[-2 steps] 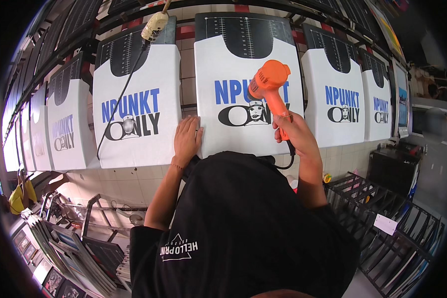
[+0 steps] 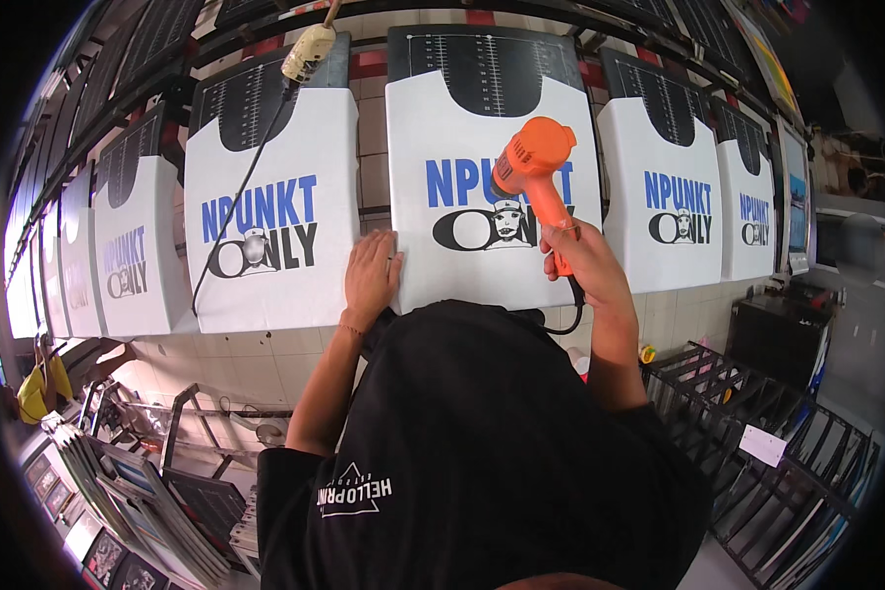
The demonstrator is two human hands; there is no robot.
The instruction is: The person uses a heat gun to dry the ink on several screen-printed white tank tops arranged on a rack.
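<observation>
My right hand is wrapped round the handle of an orange heat gun. The gun's nozzle points left and down over a white T-shirt, above its blue and black print, and its body hides part of the lettering. That shirt is stretched over a black printing board with white measuring lines, which shows at the neck opening. At the shirt's lower left edge rests my left hand, fingers stretched out, holding nothing. A black cord hangs from the gun's handle.
More printed white shirts on boards stand left and right. A cream power socket hangs at the upper left, its cable crossing the left shirt. Behind me are a black metal rack on the right and stacked frames on the left.
</observation>
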